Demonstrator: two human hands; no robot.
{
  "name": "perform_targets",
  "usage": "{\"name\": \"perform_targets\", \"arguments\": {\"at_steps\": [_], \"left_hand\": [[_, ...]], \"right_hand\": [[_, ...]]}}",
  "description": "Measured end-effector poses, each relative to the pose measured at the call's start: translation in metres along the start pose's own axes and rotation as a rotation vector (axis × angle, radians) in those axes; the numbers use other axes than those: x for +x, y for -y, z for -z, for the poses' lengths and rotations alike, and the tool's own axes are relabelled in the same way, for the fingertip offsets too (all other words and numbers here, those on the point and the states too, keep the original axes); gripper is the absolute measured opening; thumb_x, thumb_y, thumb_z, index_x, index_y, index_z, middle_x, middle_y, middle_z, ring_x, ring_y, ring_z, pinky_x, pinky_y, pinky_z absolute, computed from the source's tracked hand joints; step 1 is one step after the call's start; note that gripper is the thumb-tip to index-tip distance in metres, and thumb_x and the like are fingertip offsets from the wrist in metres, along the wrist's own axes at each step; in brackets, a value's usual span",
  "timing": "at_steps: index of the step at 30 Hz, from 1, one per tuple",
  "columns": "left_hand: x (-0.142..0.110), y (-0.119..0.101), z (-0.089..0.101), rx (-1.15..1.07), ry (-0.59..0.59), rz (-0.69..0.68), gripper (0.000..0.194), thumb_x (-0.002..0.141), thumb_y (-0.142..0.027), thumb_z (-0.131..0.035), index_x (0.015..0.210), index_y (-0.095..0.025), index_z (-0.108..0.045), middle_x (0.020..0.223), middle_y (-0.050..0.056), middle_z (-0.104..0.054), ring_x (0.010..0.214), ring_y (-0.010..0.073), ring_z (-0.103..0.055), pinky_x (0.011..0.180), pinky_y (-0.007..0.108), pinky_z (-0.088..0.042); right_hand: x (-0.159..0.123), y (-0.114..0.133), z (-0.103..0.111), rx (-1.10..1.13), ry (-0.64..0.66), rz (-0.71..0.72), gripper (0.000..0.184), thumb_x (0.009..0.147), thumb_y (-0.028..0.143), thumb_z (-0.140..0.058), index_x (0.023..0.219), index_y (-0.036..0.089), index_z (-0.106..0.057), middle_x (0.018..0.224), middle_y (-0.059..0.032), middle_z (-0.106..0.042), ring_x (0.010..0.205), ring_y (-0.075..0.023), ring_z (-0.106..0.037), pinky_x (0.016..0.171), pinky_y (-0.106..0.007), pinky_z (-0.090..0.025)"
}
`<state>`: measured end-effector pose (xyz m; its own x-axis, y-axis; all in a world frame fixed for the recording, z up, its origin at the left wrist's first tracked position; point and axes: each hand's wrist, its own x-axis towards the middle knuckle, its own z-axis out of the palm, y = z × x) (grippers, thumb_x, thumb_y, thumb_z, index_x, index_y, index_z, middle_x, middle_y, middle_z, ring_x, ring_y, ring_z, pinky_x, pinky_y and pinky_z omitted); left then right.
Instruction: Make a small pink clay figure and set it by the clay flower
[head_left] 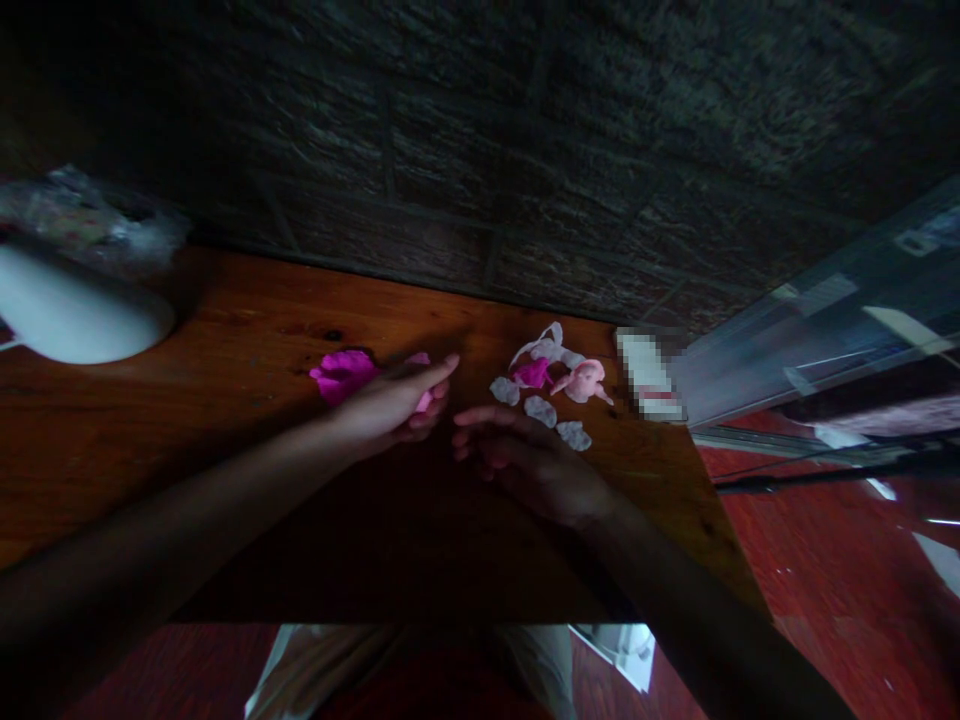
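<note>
My left hand [394,405] is closed around a pink petal [424,400], whose edges show between thumb and fingers. Behind that wrist, a bright magenta petal-like piece [343,374] with ruffled edges lies on the wooden table [247,330]. Slightly to the right, my right hand [532,455] hovers with its fingers loosely bent and apart, and I see nothing in it. Just beyond it are several whitish petals [540,410], a small magenta piece [532,373] and a pale pink flower-like piece [583,380]. Whether they are paper or cloth, I cannot tell.
At the left stands a white pitcher-like vessel [82,305], with crumpled clear plastic [97,225] behind it. A dark stone-patterned wall [450,150] borders the table's back. A blurred white box-like item [649,375] sits at the right end, beside a glass panel [817,300].
</note>
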<state>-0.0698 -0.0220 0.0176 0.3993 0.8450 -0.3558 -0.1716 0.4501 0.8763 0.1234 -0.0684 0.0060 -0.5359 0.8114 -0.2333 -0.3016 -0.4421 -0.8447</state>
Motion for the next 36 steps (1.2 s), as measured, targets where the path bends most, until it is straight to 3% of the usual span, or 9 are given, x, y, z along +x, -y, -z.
{"name": "perform_targets", "arguments": {"at_steps": [4, 11, 15, 20, 23, 26, 30, 33, 36], "left_hand": [[-0.001, 0.001, 0.001, -0.026, -0.067, -0.082, 0.04, 0.096, -0.047, -0.066, 0.069, -0.021, -0.052, 0.044, -0.009, -0.037, 0.031, 0.0044, -0.024, 0.033, 0.017, -0.019], [0.001, 0.001, 0.001, 0.047, -0.067, -0.217, 0.029, 0.08, -0.036, -0.084, 0.096, -0.014, -0.073, 0.056, -0.005, -0.054, 0.046, 0.0084, -0.046, 0.045, 0.021, -0.045], [0.002, -0.001, 0.0, 0.028, -0.094, -0.22, 0.039, 0.081, -0.053, -0.082, 0.083, -0.015, -0.073, 0.044, -0.009, -0.037, 0.037, 0.0055, -0.03, 0.038, 0.019, -0.025], [0.003, -0.007, 0.004, -0.008, -0.068, -0.044, 0.069, 0.089, -0.077, -0.054, 0.055, -0.018, -0.058, 0.037, -0.006, -0.029, 0.031, 0.0062, -0.023, 0.036, 0.022, -0.017], [0.002, -0.009, 0.005, -0.05, -0.055, -0.033, 0.069, 0.095, -0.071, -0.05, 0.05, -0.019, -0.049, 0.036, -0.006, -0.024, 0.03, 0.0056, -0.02, 0.036, 0.021, -0.015], [0.004, -0.007, 0.004, -0.084, -0.044, -0.062, 0.064, 0.098, -0.063, -0.053, 0.052, -0.018, -0.049, 0.036, -0.007, -0.026, 0.031, 0.0052, -0.019, 0.035, 0.02, -0.017], [0.008, -0.001, 0.001, -0.104, -0.101, -0.106, 0.035, 0.101, -0.034, -0.058, 0.073, -0.015, -0.063, 0.046, -0.004, -0.049, 0.036, 0.0076, -0.039, 0.038, 0.018, -0.032], [0.008, 0.002, 0.0, -0.06, -0.088, -0.136, 0.019, 0.1, -0.016, -0.055, 0.086, -0.013, -0.067, 0.049, -0.004, -0.053, 0.038, 0.0079, -0.043, 0.039, 0.017, -0.034], [0.004, 0.002, 0.001, -0.07, -0.037, -0.164, 0.02, 0.103, -0.024, -0.053, 0.091, -0.015, -0.067, 0.042, -0.009, -0.04, 0.032, 0.0064, -0.028, 0.036, 0.016, -0.026]], "right_hand": [[0.005, 0.0, 0.003, 0.114, -0.058, -0.023, 0.029, 0.073, 0.013, -0.059, 0.095, 0.019, -0.077, 0.062, 0.004, -0.058, 0.05, -0.0085, -0.04, 0.049, -0.022, -0.029], [0.004, 0.006, 0.002, 0.156, -0.086, -0.163, 0.037, 0.094, 0.049, -0.053, 0.084, 0.018, -0.071, 0.042, 0.0133, -0.022, 0.038, -0.008, -0.009, 0.038, -0.023, -0.009], [-0.001, 0.007, -0.001, 0.156, -0.049, -0.181, 0.043, 0.092, 0.059, -0.057, 0.078, 0.02, -0.067, 0.04, 0.0138, -0.022, 0.035, -0.0073, -0.01, 0.037, -0.023, -0.011], [0.002, 0.005, -0.005, 0.118, -0.066, -0.07, 0.017, 0.083, 0.033, -0.07, 0.093, 0.019, -0.067, 0.052, 0.011, -0.04, 0.044, -0.0073, -0.029, 0.046, -0.022, -0.025], [0.003, 0.006, -0.005, 0.079, -0.092, -0.037, 0.018, 0.083, 0.032, -0.072, 0.092, 0.018, -0.068, 0.058, 0.0084, -0.049, 0.049, -0.0079, -0.039, 0.05, -0.023, -0.03], [0.003, 0.008, -0.003, 0.081, -0.073, -0.064, 0.024, 0.088, 0.041, -0.069, 0.086, 0.017, -0.068, 0.051, 0.0108, -0.038, 0.046, -0.0068, -0.03, 0.046, -0.021, -0.024], [0.003, 0.006, -0.001, 0.072, -0.079, -0.113, 0.028, 0.092, 0.046, -0.066, 0.086, 0.019, -0.066, 0.047, 0.0131, -0.029, 0.041, -0.0065, -0.018, 0.041, -0.021, -0.014], [0.002, 0.004, -0.001, 0.038, -0.11, -0.083, 0.023, 0.092, 0.041, -0.069, 0.098, 0.019, -0.068, 0.054, 0.0117, -0.039, 0.041, -0.0049, -0.026, 0.042, -0.019, -0.017], [-0.001, 0.004, -0.002, -0.031, -0.096, -0.063, 0.024, 0.093, 0.039, -0.07, 0.108, 0.019, -0.069, 0.064, 0.0077, -0.056, 0.043, -0.0045, -0.041, 0.041, -0.018, -0.025]]}}
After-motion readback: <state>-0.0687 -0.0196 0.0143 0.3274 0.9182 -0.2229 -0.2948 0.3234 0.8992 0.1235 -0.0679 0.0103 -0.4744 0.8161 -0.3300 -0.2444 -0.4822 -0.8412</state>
